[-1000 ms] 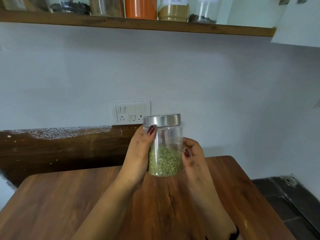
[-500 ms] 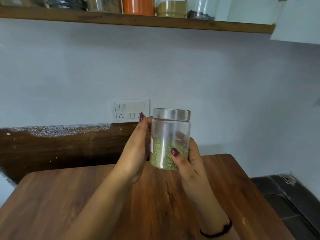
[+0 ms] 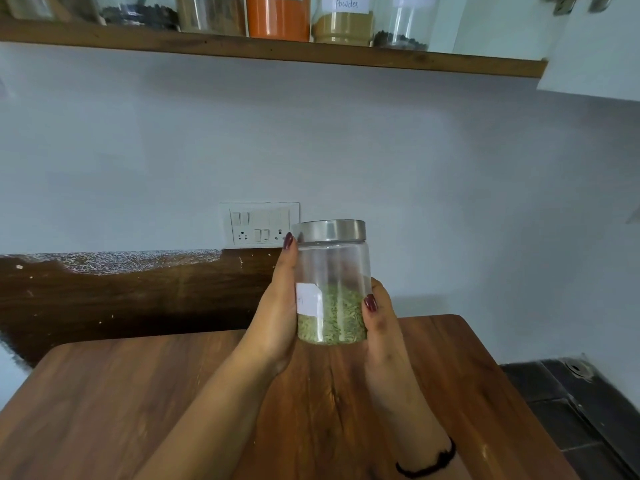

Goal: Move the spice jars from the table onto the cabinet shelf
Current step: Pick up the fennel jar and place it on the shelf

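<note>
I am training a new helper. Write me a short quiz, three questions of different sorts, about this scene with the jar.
1. True or false: the left hand and the right hand both hold the seed jar.
2. The seed jar's metal lid is: A) on the jar; B) beside the jar; C) missing.
3. Fill in: the orange jar stands on the ____.
Key: 1 true; 2 A; 3 shelf.
</note>
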